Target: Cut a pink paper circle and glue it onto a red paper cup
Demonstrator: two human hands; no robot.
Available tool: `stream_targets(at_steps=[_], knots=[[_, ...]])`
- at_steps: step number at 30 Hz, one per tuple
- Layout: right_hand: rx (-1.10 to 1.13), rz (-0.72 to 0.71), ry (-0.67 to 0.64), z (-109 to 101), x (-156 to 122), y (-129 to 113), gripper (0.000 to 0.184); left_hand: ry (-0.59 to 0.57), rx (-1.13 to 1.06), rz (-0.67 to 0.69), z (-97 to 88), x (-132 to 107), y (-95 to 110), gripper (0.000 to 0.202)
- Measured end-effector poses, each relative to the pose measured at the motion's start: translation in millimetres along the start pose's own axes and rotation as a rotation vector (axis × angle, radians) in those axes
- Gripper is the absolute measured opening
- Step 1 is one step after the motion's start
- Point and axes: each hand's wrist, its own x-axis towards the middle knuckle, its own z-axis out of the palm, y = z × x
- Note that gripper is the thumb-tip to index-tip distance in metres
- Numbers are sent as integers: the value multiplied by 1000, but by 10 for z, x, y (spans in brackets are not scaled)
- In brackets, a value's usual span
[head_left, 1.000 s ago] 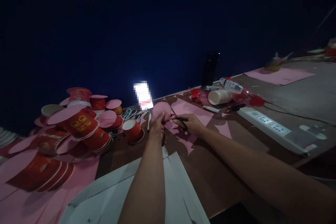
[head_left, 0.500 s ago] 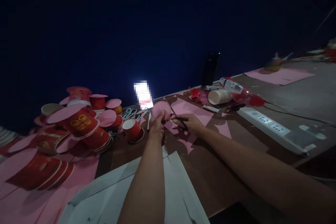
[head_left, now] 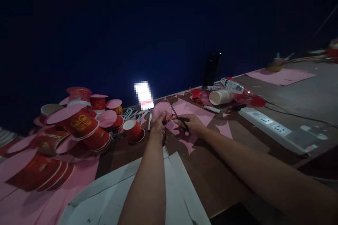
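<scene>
My left hand (head_left: 157,127) is closed on a pink paper disc (head_left: 162,109), which looks fixed to a cup, held up over the brown table (head_left: 219,168). My right hand (head_left: 191,123) grips dark scissors (head_left: 178,115) whose blades reach the disc's right edge. Pink paper scraps (head_left: 188,144) lie under both hands. A red paper cup (head_left: 133,130) stands just left of my left hand.
A heap of red cups with pink discs (head_left: 76,123) fills the left side. A white sheet (head_left: 126,197) lies near me. A white power strip (head_left: 277,128), a stack of plain cups (head_left: 221,97), a marker (head_left: 212,109), a lit phone (head_left: 144,95) and a far pink sheet (head_left: 281,76) are around.
</scene>
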Motion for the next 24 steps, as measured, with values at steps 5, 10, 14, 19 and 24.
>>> stream_targets(at_steps=[5, 10, 14, 19, 24], knots=[[-2, -33, -11, -10, 14, 31, 48, -13, -21, 0, 1, 7, -6, 40], [-20, -63, -20, -17, 13, 38, 45, 5, -13, 7, -17, 26, -28, 35], [-20, -33, -10, -6, 4, 17, 46, -31, 1, 16, -32, 33, -47, 36], [-2, -5, 5, 6, -1, -5, 48, -24, 48, 22, -52, 64, -68, 44], [-1, 7, 6, 6, -8, -18, 48, 3, 73, 13, -48, 62, -62, 43]])
